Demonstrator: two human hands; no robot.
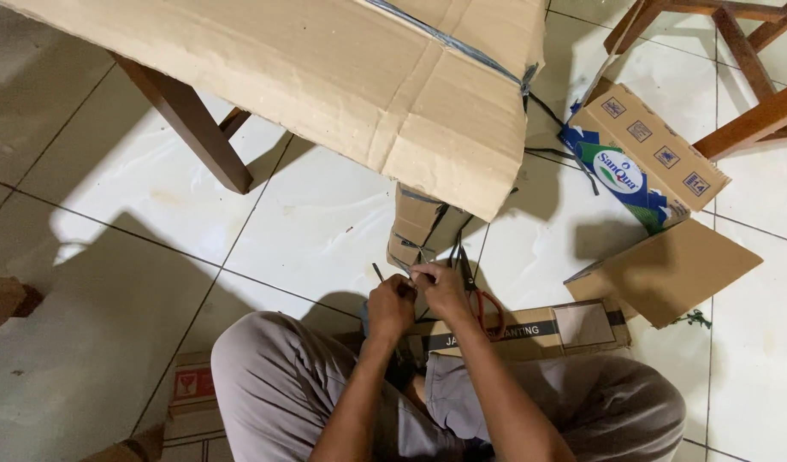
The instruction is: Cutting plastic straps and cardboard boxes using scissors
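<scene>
We sit on the tiled floor [308, 214], working at a strapped carton.

A big cardboard sheet [325, 77] leans overhead; below it the small carton [419, 222] stands just beyond our knees. Our left hand [389, 306] and right hand [440, 289], touching, pinch its dark strap [378, 272] closed-fingered; red-handled scissors [479, 299] lie beside.
</scene>
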